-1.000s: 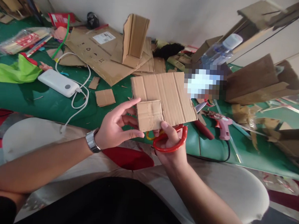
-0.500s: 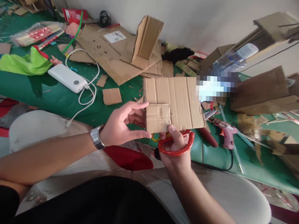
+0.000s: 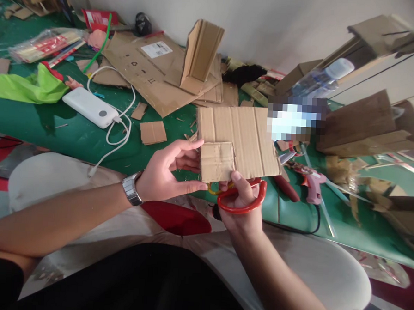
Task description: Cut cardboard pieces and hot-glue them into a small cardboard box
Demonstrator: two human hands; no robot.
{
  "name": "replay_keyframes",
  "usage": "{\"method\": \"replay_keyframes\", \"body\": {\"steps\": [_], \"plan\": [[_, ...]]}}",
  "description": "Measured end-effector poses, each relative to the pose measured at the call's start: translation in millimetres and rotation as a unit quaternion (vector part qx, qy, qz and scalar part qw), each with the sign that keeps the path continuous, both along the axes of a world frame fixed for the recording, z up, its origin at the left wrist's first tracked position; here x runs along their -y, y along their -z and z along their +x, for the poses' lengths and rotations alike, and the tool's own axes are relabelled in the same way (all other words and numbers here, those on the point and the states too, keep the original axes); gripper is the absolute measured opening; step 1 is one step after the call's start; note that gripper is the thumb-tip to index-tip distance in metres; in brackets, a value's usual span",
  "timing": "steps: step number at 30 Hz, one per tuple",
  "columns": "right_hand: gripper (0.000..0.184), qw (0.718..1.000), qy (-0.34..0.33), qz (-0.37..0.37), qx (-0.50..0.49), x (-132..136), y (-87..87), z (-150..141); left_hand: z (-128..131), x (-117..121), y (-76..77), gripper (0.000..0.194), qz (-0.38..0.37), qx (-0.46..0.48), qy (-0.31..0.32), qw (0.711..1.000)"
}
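A ribbed rectangular piece of cardboard [image 3: 251, 139] is held up over my lap, with a smaller cardboard square [image 3: 216, 161] lying flat on its lower left corner. My right hand [image 3: 241, 200] pinches both from below, thumb on top of the square's lower right corner. Red-handled scissors [image 3: 240, 209] hang around the same hand, their blades mostly hidden behind the cardboard. My left hand [image 3: 166, 169] spans the square's left edge, index finger at its upper corner and thumb at its lower one. Its other fingers bend in by the edge, their tips partly hidden.
A green-topped table [image 3: 179, 146] carries a white power bank [image 3: 89, 106] with cable, a loose cardboard square [image 3: 153, 132] and flattened cardboard [image 3: 145, 73]. Rightward are a pink glue gun [image 3: 314, 186], a plastic bottle [image 3: 318, 82] and a cardboard box [image 3: 361, 121]. A blurred bright patch hides something behind the board.
The view has shifted slightly, so everything appears a little further left. Both hands keep the same grip, and the small square stays in the same corner of the larger piece.
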State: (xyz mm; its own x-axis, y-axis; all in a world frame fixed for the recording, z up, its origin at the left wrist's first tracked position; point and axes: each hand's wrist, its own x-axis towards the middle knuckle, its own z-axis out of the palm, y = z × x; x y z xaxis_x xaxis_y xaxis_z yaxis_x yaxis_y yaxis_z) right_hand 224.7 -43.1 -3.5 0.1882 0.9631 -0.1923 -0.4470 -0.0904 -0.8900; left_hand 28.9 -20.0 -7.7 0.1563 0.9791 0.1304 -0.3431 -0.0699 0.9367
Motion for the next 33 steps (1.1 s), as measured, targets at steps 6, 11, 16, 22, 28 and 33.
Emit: {"method": "replay_keyframes", "body": {"steps": [6, 11, 16, 22, 28, 33], "plan": [[0.039, 1.0, -0.018, -0.002, 0.0, 3, 3.9, 2, 0, 1, 1.3, 0.087, 0.02, -0.005, -0.007, 1.0], [0.055, 0.999, -0.024, 0.022, 0.02, 5, 5.8, -1, 0, 2, 4.2, 0.076, 0.065, -0.018, -0.002, 0.998], [0.053, 0.998, -0.035, 0.05, 0.012, 4, 1.5, -4, 1, 4, 3.8, 0.078, 0.04, -0.011, -0.005, 0.999], [0.031, 0.999, 0.006, 0.027, 0.031, 5, 4.1, -5, 2, 5, 4.9, 0.076, 0.054, -0.023, 0.011, 0.998], [0.027, 0.999, 0.036, 0.007, 0.031, 7, 10.5, -6, 4, 1, 21.8, 0.084, 0.162, -0.039, 0.008, 0.986], [0.028, 0.999, 0.046, -0.004, 0.012, 6, 9.2, -7, 4, -2, 30.0, 0.086, 0.201, -0.053, 0.01, 0.978]]}}
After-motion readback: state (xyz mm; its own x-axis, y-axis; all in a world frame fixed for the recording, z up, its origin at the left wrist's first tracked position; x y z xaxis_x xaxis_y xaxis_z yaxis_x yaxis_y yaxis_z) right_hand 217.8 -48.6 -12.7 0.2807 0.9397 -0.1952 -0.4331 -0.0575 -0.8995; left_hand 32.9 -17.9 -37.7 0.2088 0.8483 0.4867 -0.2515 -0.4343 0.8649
